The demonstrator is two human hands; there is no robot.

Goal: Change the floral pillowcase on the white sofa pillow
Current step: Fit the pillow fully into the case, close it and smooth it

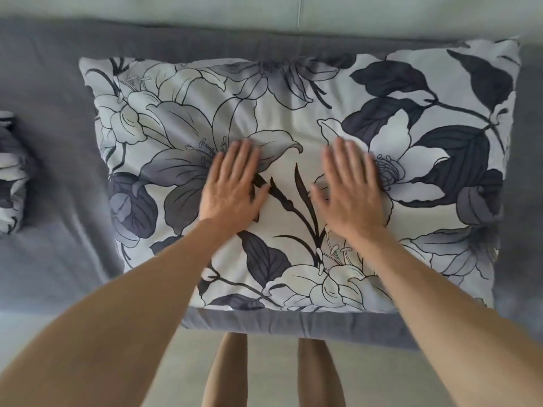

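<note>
A pillow in a floral pillowcase [293, 113], white with grey and dark blue lilies and leaves, lies flat on the grey-covered sofa seat [58, 142]. My left hand [232, 189] lies flat on the middle of the pillow with straight fingers. My right hand [349, 186] lies flat beside it, a little to the right, fingers straight and slightly blurred. Neither hand grips the fabric. The pillow inside the case is hidden.
A second bundle of the same floral fabric [11, 171] sits at the left edge on the sofa seat. The pale sofa back [293, 13] runs along the top. Below the seat's front edge [293, 324] I see my legs [226, 371] and the light floor.
</note>
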